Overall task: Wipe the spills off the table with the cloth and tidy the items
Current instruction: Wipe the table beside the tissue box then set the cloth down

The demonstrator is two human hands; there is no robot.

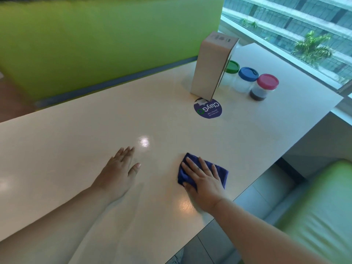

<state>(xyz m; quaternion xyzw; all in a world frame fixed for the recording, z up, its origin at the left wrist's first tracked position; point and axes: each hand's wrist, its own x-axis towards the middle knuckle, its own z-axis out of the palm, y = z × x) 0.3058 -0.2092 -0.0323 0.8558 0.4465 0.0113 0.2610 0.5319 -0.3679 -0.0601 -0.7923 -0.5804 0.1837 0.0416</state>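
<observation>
A folded blue cloth (221, 171) lies on the cream table (95, 134) near its right edge. My right hand (203, 180) presses flat on the cloth with straight, spread fingers. My left hand (118, 168) rests flat on the bare tabletop to the left, fingers straight, holding nothing. At the far end stand a tall white box (209, 69) and three jars: a green-lidded jar (231, 66), a blue-lidded jar (246, 79) and a pink-lidded jar (263, 87) with dark contents. I see no spill on the tabletop.
A round purple sticker (208, 110) is stuck to the table in front of the box. Green bench seats stand across the table (95, 40) and at the lower right (320, 206). A window (304, 25) runs along the right side.
</observation>
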